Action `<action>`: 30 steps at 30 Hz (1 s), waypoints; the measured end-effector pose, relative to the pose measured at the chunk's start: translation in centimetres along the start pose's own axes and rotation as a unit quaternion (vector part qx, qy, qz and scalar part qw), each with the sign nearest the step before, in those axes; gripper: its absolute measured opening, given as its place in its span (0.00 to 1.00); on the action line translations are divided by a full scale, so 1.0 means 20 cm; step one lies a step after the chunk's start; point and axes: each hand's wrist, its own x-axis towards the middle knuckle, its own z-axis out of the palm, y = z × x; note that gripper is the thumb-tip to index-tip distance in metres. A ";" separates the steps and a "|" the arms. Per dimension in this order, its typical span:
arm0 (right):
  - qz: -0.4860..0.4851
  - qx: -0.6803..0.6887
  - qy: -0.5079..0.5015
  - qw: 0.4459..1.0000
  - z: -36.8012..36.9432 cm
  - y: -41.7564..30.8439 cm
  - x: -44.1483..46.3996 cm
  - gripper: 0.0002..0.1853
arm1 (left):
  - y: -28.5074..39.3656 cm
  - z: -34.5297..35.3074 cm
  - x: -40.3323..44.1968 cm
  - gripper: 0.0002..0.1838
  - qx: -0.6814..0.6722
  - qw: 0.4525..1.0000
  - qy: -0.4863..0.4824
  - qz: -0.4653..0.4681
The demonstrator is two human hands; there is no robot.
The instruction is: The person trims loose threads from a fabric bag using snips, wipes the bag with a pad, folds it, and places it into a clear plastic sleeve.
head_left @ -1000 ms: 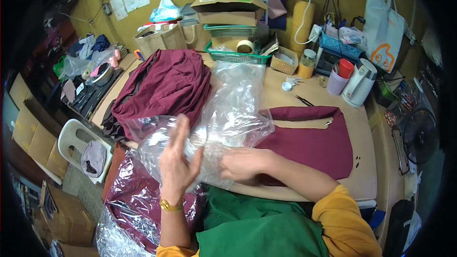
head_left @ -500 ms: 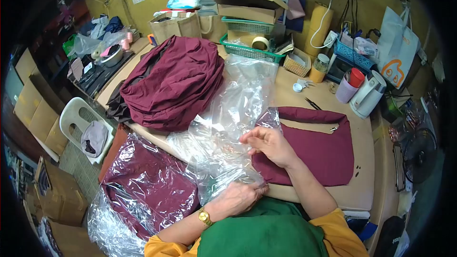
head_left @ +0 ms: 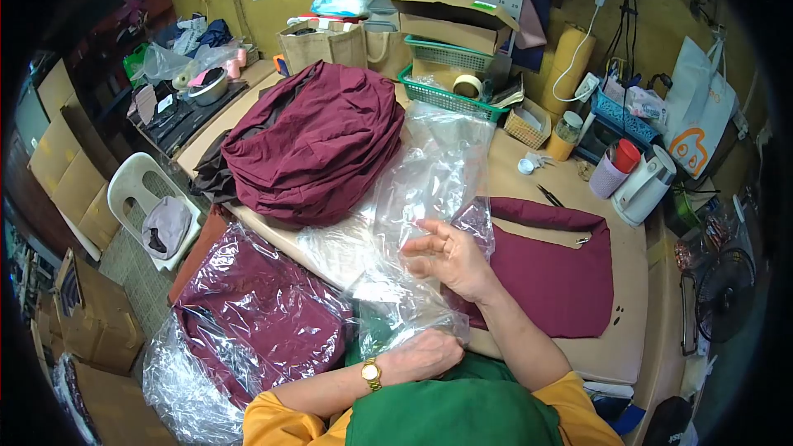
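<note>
A clear plastic bag (head_left: 413, 310) lies crumpled across the table edge and my lap. My left hand (head_left: 425, 353), with a gold watch at its wrist, is closed on the bag's lower edge near my body. Just above the plastic, my right hand (head_left: 454, 263) has its fingers apart and nothing visible in them. Beneath and beyond it, more clear plastic sheets (head_left: 438, 157) spread over the table. To the right lies a flat, folded maroon fabric piece (head_left: 557, 281). On the left, a maroon fabric item in clear plastic (head_left: 264, 314) rests beside me.
A large heap of maroon fabric (head_left: 318, 144) sits at the table's back left. Green baskets (head_left: 450, 99) hold a tape roll and a cardboard box. Black tweezers (head_left: 548, 196), a jar (head_left: 567, 128), a cup and a white kettle (head_left: 644, 186) stand right. A white chair (head_left: 136, 186) is left.
My right hand's fingers have spread wider and shifted slightly down over the plastic. My left hand stays low on the bag, a little lower. The whole view has shifted slightly.
</note>
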 end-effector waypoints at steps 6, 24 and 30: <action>-0.011 0.060 0.098 0.993 -0.08 0.02 0.00 0.07 | 0.01 -0.07 -0.02 0.07 -0.012 0.999 -0.050 0.003; -0.286 -0.216 -0.017 0.934 0.06 -0.30 -0.23 0.35 | 0.12 -0.91 -0.33 0.08 0.014 0.972 0.204 -0.115; -0.151 -0.158 -0.119 0.969 0.12 -0.12 -0.19 0.26 | 0.09 -0.93 -0.23 0.13 -0.034 0.875 0.463 -0.140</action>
